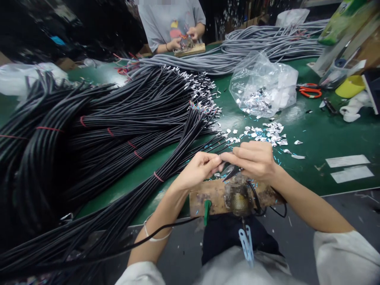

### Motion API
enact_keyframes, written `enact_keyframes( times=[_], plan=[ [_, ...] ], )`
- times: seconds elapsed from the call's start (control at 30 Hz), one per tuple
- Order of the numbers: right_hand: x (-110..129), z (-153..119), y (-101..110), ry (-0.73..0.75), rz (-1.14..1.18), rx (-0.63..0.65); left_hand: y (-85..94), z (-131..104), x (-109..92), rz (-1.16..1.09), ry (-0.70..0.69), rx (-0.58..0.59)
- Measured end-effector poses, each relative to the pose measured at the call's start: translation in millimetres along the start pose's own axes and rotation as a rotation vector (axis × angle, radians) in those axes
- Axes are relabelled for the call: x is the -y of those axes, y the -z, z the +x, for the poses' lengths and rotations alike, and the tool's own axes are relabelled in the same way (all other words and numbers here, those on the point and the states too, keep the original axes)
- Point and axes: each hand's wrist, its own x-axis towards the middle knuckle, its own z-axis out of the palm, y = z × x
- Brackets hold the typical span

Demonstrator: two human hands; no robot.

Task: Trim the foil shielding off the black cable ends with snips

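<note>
My left hand [206,164] is closed in a pinch, its fingertips meeting those of my right hand. What lies between them is too small to make out. My right hand [253,160] has its fingers curled, with a dark pointed tool [232,173] sticking out below them toward the left; its handle is hidden. Just under both hands, a stained wooden board [198,200] carries a worn metal fixture [240,202]. A green clip [207,211] sits at the board's front edge. One black cable [154,232] runs past my left wrist to the board.
Bundles of black cable [142,118] cover the left side. Foil scraps [274,134] and blue bits lie beyond my hands, near a clear plastic bag [264,85]. Orange-handled scissors [310,91] lie at right. Across the table, a person [175,27] works beside grey cables [267,41].
</note>
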Motion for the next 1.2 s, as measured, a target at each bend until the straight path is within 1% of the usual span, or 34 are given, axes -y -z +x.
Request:
enact_keyframes(
  times=[0.07,0.1,0.13,0.23,0.27,0.3,0.33,0.37,0.43,0.53,0.63,0.7,0.77,0.9,0.97,1.03,1.1,1.13,1.2],
  plan=[
    [-5,-2,2,0.031,-0.072,0.019,-0.4,4,3,-0.127,0.040,-0.060],
    [-7,-2,2,0.013,-0.106,-0.011,-1.0,6,5,-0.168,0.022,-0.116],
    [-10,-3,3,-0.027,-0.144,-0.074,-1.8,7,7,-0.194,-0.014,-0.178],
    [-16,-4,2,-0.265,-0.264,-0.324,-4.2,6,9,-0.219,-0.168,-0.336],
    [-17,-3,2,-0.340,-0.290,-0.357,-5.2,5,9,-0.217,-0.199,-0.363],
    [-18,-2,1,-0.388,-0.297,-0.353,-6.2,4,8,-0.209,-0.217,-0.377],
    [-18,-1,0,-0.402,-0.278,-0.321,-7.3,4,7,-0.197,-0.225,-0.386],
    [-16,1,-1,-0.393,-0.228,-0.278,-8.4,3,6,-0.183,-0.228,-0.390],
    [-10,4,-3,-0.340,-0.045,-0.228,-10.4,1,3,-0.149,-0.231,-0.383],
    [1,8,-6,-0.282,0.208,-0.229,-12.1,1,1,-0.100,-0.243,-0.372],
    [7,9,-7,-0.297,0.292,-0.240,-13.6,1,3,-0.061,-0.254,-0.400],
    [8,9,-6,-0.307,0.299,-0.237,-15.2,1,5,-0.009,-0.300,-0.471],
    [9,8,-6,-0.302,0.290,-0.233,-17.3,1,7,0.098,-0.393,-0.569],
    [9,6,-6,-0.276,0.255,-0.210,-21.0,-2,8,0.487,-0.636,-0.751],
    [9,6,-5,-0.265,0.252,-0.193,-21.8,-3,7,0.615,-0.704,-0.808],
    [9,6,-5,-0.258,0.255,-0.189,-21.5,-3,7,0.654,-0.720,-0.819],
    [9,5,-6,-0.256,0.257,-0.213,-20.0,-3,7,0.640,-0.703,-0.790],
    [9,5,-6,-0.253,0.253,-0.234,-18.7,-3,7,0.609,-0.674,-0.757],
    [10,4,-8,-0.241,0.239,-0.280,-15.3,-3,7,0.492,-0.555,-0.649]
  ],
)
